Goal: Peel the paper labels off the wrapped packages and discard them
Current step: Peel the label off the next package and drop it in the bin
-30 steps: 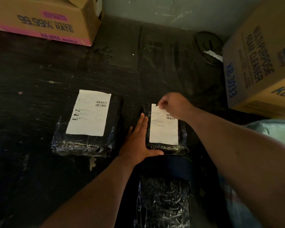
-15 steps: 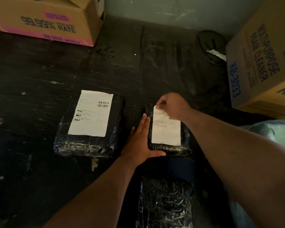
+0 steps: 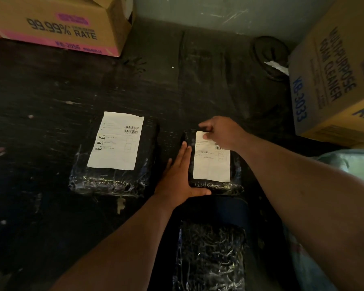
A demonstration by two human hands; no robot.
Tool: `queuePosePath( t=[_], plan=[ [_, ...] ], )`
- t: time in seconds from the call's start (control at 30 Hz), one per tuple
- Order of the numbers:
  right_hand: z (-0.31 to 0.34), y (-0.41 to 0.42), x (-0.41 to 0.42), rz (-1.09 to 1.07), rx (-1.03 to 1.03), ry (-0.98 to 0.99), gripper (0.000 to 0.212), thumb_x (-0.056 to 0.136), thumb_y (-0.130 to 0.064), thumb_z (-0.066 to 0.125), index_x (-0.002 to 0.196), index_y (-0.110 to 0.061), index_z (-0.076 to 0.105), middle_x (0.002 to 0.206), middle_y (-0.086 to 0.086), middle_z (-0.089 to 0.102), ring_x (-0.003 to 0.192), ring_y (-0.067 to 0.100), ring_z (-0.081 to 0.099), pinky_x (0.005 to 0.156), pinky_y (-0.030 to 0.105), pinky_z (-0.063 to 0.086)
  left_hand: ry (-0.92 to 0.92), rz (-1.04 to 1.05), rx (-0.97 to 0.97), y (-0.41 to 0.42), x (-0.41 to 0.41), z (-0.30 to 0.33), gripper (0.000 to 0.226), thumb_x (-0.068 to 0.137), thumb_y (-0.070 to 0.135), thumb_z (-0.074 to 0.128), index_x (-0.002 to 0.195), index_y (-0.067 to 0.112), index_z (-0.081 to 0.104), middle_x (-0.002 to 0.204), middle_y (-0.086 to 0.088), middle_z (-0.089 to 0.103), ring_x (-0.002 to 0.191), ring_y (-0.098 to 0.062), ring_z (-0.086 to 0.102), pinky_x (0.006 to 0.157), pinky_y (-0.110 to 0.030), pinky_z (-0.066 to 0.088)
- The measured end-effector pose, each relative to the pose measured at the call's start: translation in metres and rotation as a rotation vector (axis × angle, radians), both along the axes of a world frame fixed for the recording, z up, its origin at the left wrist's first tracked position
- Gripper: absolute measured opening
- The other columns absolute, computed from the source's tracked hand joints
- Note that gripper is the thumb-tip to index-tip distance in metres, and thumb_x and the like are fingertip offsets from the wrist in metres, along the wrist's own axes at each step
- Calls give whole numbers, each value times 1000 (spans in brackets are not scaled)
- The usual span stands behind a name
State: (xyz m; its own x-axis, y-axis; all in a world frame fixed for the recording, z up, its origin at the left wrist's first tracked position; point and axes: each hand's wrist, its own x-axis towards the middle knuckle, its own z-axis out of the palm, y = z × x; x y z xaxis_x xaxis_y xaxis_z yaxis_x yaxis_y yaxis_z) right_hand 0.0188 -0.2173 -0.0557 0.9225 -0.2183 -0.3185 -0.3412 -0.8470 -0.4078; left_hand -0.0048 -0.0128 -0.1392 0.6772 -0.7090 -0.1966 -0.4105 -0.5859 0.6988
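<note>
Two black wrapped packages lie on the dark floor. The left package carries a white paper label lying flat. The smaller right package carries its own white label. My right hand pinches the top edge of that label with curled fingers. With straight fingers, my left hand presses against the left side of the right package, thumb along its near edge. A third black package, with no label showing, lies nearer to me.
A cardboard box stands at the back left and a second box at the right. A dark round object with a white scrap sits by the back wall. A pale green bag lies at the right.
My right hand has shifted slightly on the top edge of the right label, and its thumb and fingers now show. The label lies a little flatter. My left hand has kept its place.
</note>
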Motion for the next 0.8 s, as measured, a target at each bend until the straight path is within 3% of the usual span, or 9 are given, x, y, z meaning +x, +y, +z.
queuePosePath(
  t=[0.17,0.3,0.43,0.57,0.8],
  plan=[
    [2,3,4,26,-32,8,25,94,-21,64,118,-18,71,111,-1,66,88,9,58,72,26,50,-10,-6,-8,0,0,1,142,60,69,83,159,26,-10,160,22,-29,154,-13,-6,125,-41,0],
    [1,2,1,28,-26,-25,13,94,-22,64,103,-21,73,100,-4,66,89,11,61,67,20,44,-17,-1,27,-1,0,3,143,59,71,82,159,26,-10,160,22,-30,154,-16,-5,125,-44,2],
    [5,4,-1,42,-61,-31,13,95,-23,62,103,-21,72,98,-6,64,87,8,59,69,20,40,-18,-1,51,-1,1,2,144,58,75,80,159,28,-11,160,23,-30,155,-21,-4,125,-47,5],
    [11,7,-6,74,-92,-51,15,96,-23,61,105,-20,72,98,-6,62,79,5,54,64,17,37,-47,-19,62,-1,-1,7,144,60,75,78,158,24,-13,162,16,-30,153,-10,-6,125,-45,2],
    [25,10,-14,138,-155,-65,17,96,-24,61,108,-19,73,99,-6,58,85,10,54,73,23,35,-49,10,86,-4,-5,14,146,56,78,78,157,26,-14,163,13,-27,152,-8,-4,124,-43,-1]
  ],
)
